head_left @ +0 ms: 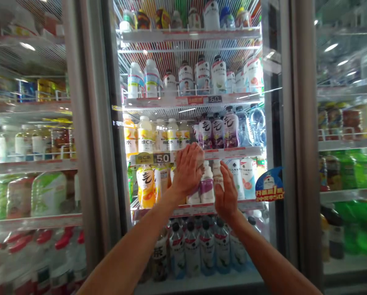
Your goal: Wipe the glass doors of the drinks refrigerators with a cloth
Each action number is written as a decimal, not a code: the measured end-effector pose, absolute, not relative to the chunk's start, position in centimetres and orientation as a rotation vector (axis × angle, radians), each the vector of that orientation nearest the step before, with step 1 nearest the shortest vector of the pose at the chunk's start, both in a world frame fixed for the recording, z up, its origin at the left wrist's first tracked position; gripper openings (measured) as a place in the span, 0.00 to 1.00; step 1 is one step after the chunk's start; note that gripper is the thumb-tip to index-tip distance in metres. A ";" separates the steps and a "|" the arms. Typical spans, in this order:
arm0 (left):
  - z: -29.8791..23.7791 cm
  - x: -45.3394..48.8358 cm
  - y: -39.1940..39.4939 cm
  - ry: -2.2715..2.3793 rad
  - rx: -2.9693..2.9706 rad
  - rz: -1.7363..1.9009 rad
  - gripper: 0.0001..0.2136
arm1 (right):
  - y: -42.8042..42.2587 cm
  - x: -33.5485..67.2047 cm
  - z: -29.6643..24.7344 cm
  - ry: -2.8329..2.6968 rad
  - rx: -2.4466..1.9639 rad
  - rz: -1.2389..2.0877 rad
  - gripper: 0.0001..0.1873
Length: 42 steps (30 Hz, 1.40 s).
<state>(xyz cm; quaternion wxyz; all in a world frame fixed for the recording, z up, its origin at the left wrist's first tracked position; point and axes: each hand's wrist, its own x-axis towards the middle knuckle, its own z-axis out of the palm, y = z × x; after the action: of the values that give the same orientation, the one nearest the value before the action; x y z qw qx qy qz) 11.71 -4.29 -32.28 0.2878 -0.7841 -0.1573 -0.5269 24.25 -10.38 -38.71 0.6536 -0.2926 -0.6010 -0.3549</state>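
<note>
My left hand [188,170] is raised before the lit middle cooler, back of the hand toward me and fingers stretched out. To its right, my right hand [226,194] is held upright with its fingers extended. Nothing shows in either hand. Between them, behind the hands, stands a white bottle with a purple label [207,184]. My left fingertips overlap the shelf edge right of a 5.0 price tag [163,158]. An orange drink bottle [146,186] stands left of that hand. Whether either hand touches glass, I cannot tell.
Purple-labelled bottles [231,127] and yellow drink bottles [146,133] fill the shelf above. Clear bottles with dark caps [191,248] line the bottom. A blue and red sticker [269,185] is at right. Metal door frames [303,123] separate neighbouring coolers full of drinks.
</note>
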 end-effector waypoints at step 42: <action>-35.2 4.0 -2.3 -0.887 -1.717 -1.556 0.28 | -6.7 20.1 -38.5 -1.381 -0.960 -1.190 0.25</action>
<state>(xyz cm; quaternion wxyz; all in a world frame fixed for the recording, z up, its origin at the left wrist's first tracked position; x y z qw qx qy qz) 4.00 -2.29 -35.24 0.3242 -0.6546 -0.3383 -0.5933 20.08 -6.73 -38.50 0.5147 -0.3995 -0.5746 -0.4952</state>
